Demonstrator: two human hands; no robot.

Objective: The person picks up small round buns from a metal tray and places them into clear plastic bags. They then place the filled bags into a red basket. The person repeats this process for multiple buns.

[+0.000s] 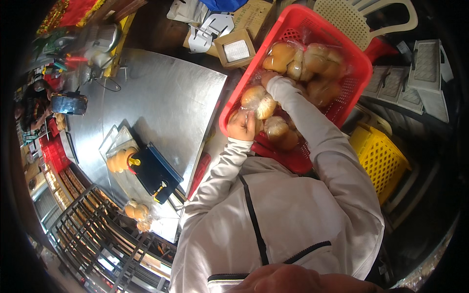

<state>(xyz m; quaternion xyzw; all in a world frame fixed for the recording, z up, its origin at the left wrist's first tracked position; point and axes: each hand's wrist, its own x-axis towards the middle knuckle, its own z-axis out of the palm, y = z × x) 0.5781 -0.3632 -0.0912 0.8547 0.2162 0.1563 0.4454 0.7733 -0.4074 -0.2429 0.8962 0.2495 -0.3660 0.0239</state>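
A red plastic basket (361,78) stands before me with several clear bags of bread buns in it. My left hand (242,126) is at the basket's near left side, with its thumb against a clear bag of round buns (258,102) and its fingers closed on it. My right hand (269,76) reaches inside, beyond that bag and close to another bag of buns (280,56). Its fingers are mostly hidden, so its grip cannot be made out. Another bag of buns (280,132) lies nearer my body.
Left of me is a steel table (168,91) bearing trays, buns (121,160), a dark blue box-like object (152,175) and bagged buns (137,212). A yellow crate (381,161) and plastic chair (344,18) flank the basket. A person (34,106) is at the far left.
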